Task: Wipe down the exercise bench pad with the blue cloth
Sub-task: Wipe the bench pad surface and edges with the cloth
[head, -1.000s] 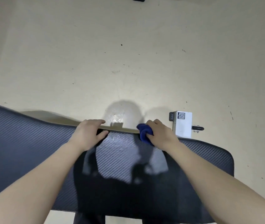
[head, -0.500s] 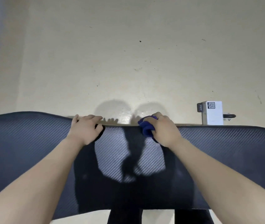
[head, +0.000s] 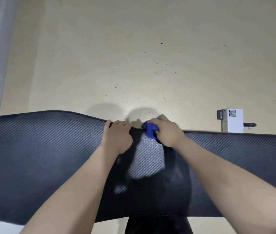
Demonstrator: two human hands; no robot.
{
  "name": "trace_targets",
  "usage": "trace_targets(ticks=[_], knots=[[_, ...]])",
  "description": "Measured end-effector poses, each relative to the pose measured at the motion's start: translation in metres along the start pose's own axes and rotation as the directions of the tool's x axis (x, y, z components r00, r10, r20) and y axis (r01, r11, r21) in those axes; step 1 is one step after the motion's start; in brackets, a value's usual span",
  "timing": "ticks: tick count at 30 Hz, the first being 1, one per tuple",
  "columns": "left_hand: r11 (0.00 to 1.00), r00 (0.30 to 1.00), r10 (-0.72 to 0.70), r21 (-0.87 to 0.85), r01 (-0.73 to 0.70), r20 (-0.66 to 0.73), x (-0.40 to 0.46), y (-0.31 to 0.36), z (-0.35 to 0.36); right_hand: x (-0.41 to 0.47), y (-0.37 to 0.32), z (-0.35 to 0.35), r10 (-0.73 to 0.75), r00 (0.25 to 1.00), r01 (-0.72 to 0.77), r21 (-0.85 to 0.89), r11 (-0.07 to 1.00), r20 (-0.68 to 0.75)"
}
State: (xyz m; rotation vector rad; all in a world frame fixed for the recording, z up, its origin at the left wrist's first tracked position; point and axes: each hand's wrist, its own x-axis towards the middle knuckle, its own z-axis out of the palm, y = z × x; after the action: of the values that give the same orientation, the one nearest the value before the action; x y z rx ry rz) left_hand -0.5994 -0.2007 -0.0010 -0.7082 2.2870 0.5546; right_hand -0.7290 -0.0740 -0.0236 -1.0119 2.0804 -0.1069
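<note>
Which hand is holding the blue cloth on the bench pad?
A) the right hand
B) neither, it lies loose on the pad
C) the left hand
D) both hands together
A: the right hand is closed around the bunched blue cloth at the far edge of the bench pad, while the left hand grips the pad's edge beside it with no cloth in it.

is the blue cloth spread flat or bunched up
Bunched up: the blue cloth shows as a crumpled wad in the right hand, at the bench pad's far edge.
</note>
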Motion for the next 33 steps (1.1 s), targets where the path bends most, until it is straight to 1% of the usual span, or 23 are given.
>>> trace_targets(ticks=[1,3,4,5,6,8,10,11,13,15,17,19,21,22,23,27,29,31,33], knots=[[1.0,1.0,0.003,-0.004,-0.003,0.005,-0.001,-0.001,-0.001,-0.003,0.014,-0.007,0.047,0.999,-0.047,-0.008,0.999,0.021],[0.999,1.0,0.014,-0.033,-0.013,0.014,-0.001,-0.003,-0.005,-0.007,0.036,-0.017,0.183,0.983,-0.182,-0.089,0.979,0.002],[0.999,0.999,0.02,-0.045,-0.019,0.024,-0.001,-0.005,-0.008,-0.007,0.037,-0.019,0.239,0.971,-0.238,-0.127,0.963,-0.006],[0.998,0.999,0.025,-0.053,-0.023,0.036,0.0,-0.007,-0.011,-0.004,0.031,-0.019,0.263,0.965,-0.26,-0.15,0.954,-0.001],[0.998,0.998,0.026,-0.053,-0.023,0.049,0.001,-0.01,-0.014,0.001,0.018,-0.016,0.252,0.967,-0.247,-0.145,0.958,0.016],[0.999,0.999,0.013,-0.036,-0.012,0.048,0.003,-0.014,-0.02,0.016,-0.02,-0.006,0.15,0.987,-0.145,-0.095,0.985,0.053],[1.0,1.0,-0.015,0.022,0.014,0.017,0.005,-0.023,-0.024,0.029,-0.064,0.01,0.033,0.999,-0.031,-0.06,0.998,0.029],[0.998,0.999,-0.042,0.042,0.041,0.009,0.005,-0.031,-0.026,0.034,-0.081,0.015,0.008,1.0,-0.008,-0.041,0.999,0.006],[0.994,0.994,-0.107,0.029,0.107,0.005,0.004,-0.048,-0.027,0.04,-0.091,0.017,-0.017,1.0,0.017,0.015,1.0,0.006],[0.989,0.989,-0.143,0.022,0.143,0.021,0.001,-0.062,-0.03,0.042,-0.073,0.011,-0.063,0.995,0.055,0.094,0.994,0.082],[0.987,0.987,-0.157,0.033,0.155,0.041,0.0,-0.071,-0.031,0.039,-0.048,-0.001,-0.024,0.986,0.003,0.127,0.992,0.165],[0.987,0.986,-0.163,-0.004,0.163,0.035,0.001,-0.074,-0.031,0.037,-0.036,-0.007,0.073,0.975,-0.089,0.067,0.994,0.207],[0.984,0.985,-0.171,-0.054,0.172,0.029,0.003,-0.075,-0.03,0.039,-0.048,-0.006,0.123,0.973,-0.12,-0.029,0.992,0.194],[0.98,0.984,-0.177,-0.083,0.179,0.026,0.005,-0.075,-0.03,0.043,-0.062,-0.002,0.123,0.977,-0.117,-0.041,0.992,0.174],[0.976,0.983,-0.184,-0.114,0.185,0.017,0.006,-0.077,-0.031,0.046,-0.078,0.003,0.108,0.983,-0.107,-0.017,0.994,0.151],[0.957,0.971,-0.23,-0.197,0.214,-0.065,0.005,-0.091,-0.035,0.066,-0.137,0.02,-0.004,0.997,-0.01,0.195,0.981,0.072],[0.958,0.971,-0.226,-0.197,0.208,-0.075,0.003,-0.1,-0.034,0.071,-0.142,0.019,-0.023,0.996,0.003,0.221,0.975,0.087],[0.968,0.979,-0.201,-0.158,0.193,-0.039,0.001,-0.111,-0.035,0.068,-0.134,0.013,-0.014,0.991,-0.015,0.218,0.976,0.131],[0.971,0.979,-0.205,-0.122,0.204,-0.001,0.001,-0.124,-0.041,0.061,-0.123,0.007,0.039,0.986,-0.073,0.206,0.976,0.16]])
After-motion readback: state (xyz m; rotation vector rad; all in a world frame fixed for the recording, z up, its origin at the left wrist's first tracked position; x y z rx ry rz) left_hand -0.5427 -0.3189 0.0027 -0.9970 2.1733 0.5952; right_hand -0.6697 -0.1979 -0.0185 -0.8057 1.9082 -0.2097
